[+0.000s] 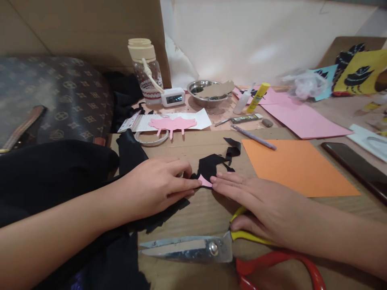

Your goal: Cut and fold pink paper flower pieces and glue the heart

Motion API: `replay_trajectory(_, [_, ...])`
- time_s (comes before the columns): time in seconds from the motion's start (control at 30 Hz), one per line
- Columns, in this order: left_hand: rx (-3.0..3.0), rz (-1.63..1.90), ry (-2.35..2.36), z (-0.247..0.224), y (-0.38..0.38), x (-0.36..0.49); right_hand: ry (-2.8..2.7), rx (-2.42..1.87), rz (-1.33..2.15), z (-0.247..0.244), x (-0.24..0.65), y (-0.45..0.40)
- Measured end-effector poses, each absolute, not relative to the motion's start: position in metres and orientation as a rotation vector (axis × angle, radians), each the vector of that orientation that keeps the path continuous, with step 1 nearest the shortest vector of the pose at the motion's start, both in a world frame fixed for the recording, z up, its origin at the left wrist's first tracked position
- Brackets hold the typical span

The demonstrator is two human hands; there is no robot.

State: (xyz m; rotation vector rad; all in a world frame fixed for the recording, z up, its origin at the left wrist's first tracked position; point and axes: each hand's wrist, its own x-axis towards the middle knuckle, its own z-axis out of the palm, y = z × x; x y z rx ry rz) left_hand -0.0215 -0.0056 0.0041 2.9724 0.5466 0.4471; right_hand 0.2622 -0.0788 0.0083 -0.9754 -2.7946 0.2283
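On a cardboard sheet lies a small cut piece of black cloth (209, 166), with a patch of pink paper (204, 181) showing at its lower edge. My left hand (163, 179) has its fingers curled in and pinches the left end of this piece, the index fingertip on the pink. My right hand (244, 195) lies with fingers stretched flat, their tips pressing the right side of the cloth. Under its thumb are the handles of large scissors (193, 249), one yellow and one red, blades pointing left. A curled black strip (232, 148) lies just behind the cloth.
Orange paper (299, 167) and a phone (355, 167) lie to the right. Behind are a pen (254, 137), pink cutout (173, 123), tape roll (151, 139), metal bowl (210, 102), glue stick (258, 98), clock (173, 98) and bottle (148, 76). Black fabric (54, 177) and a bag (54, 96) fill the left.
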Motion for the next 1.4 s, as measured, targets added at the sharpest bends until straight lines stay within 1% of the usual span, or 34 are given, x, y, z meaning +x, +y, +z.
replay_trajectory(0.33, [2.877,0.412,0.493,0.005,0.002,-0.023,-2.816,-0.999,0.173,0.012,0.264,-0.077])
replay_trajectory(0.6, [2.834,0.421,0.508,0.003,0.002,-0.024,-2.899,-0.867,0.048,0.01,0.264,-0.076])
replay_trajectory(1.07, [2.833,0.477,0.619,0.007,-0.003,-0.024,-2.868,-0.857,0.1,0.012,0.264,-0.076])
replay_trajectory(1.3, [2.858,0.523,0.633,0.008,-0.004,-0.024,-2.889,-0.874,0.055,0.019,0.267,-0.076])
replay_trajectory(1.4, [2.888,0.543,0.617,0.005,-0.004,-0.024,-2.845,-0.853,0.119,0.022,0.264,-0.075])
